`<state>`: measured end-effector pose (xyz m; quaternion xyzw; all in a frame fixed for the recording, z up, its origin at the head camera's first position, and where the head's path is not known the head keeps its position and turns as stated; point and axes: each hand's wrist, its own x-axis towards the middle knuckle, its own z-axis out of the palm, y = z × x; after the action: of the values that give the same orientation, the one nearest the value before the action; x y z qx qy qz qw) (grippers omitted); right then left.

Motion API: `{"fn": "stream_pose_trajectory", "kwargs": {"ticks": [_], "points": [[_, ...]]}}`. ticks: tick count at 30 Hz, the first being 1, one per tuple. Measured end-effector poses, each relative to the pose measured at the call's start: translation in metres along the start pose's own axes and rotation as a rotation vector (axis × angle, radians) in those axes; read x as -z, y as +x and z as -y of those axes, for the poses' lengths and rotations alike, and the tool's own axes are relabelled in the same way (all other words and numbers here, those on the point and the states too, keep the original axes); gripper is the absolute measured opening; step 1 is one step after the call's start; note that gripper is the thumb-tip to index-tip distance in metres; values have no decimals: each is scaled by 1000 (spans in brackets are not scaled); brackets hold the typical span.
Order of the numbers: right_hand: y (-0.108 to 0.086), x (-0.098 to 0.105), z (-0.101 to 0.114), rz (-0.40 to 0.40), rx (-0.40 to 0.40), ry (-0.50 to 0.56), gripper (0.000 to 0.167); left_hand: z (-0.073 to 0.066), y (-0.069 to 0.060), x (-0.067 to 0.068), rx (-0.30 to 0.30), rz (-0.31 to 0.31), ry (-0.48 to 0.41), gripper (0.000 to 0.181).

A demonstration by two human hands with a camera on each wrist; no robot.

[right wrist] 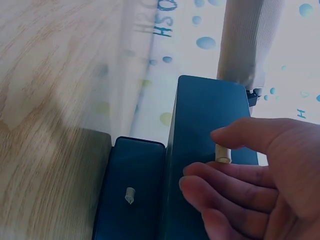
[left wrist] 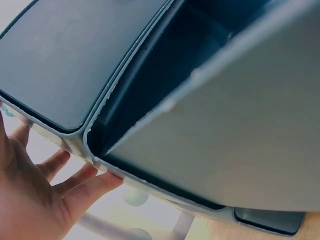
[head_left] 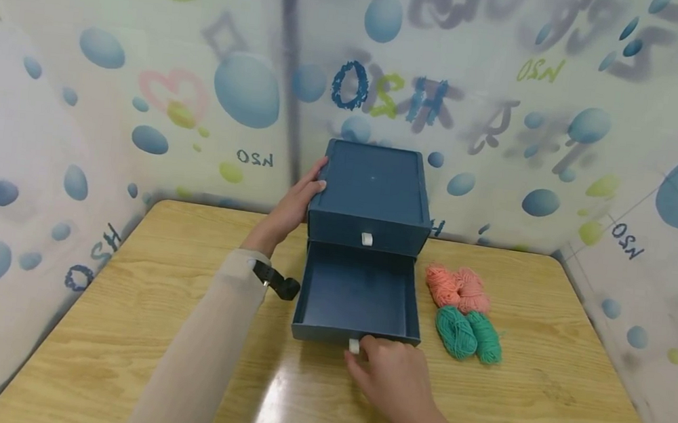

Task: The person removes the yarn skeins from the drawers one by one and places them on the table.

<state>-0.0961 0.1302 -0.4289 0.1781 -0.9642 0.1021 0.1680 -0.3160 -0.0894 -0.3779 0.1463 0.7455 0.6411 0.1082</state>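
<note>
A dark blue desktop drawer unit [head_left: 372, 184] stands on a wooden table, its upper drawer closed and the open drawer [head_left: 358, 295] below it pulled well out, with its inside floor showing. My left hand [head_left: 293, 207] rests against the unit's left side, and the left wrist view shows its fingers [left wrist: 95, 187] touching the side edge. At the front of the open drawer, my right hand [head_left: 393, 377] pinches a small white pull tab [right wrist: 223, 153] between thumb and fingers. A lower drawer [right wrist: 142, 170] with its own white tab appears in the right wrist view.
Right of the unit lie two coral-pink yarn skeins [head_left: 457, 289] and two green yarn skeins [head_left: 468, 334]. A patterned curtain [head_left: 257, 40] hangs right behind the table [head_left: 180, 332] and along both sides.
</note>
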Motion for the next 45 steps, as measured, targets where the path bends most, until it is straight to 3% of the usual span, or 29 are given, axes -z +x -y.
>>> {"fn": "stream_pose_trajectory", "kwargs": {"ticks": [10,23,33,45], "points": [[7,-2,-5,-4,-13,64,33,0,0,0,-1,-2,6,57],[27,-5,-11,10,-55,122,45,-2,0,0,1,10,10,57],[43,-8,-16,51,-84,143,41,-1,0,0,0,19,10,57],[64,-14,-23,46,-106,189,34,-2,0,1,7,21,-7,57]]}}
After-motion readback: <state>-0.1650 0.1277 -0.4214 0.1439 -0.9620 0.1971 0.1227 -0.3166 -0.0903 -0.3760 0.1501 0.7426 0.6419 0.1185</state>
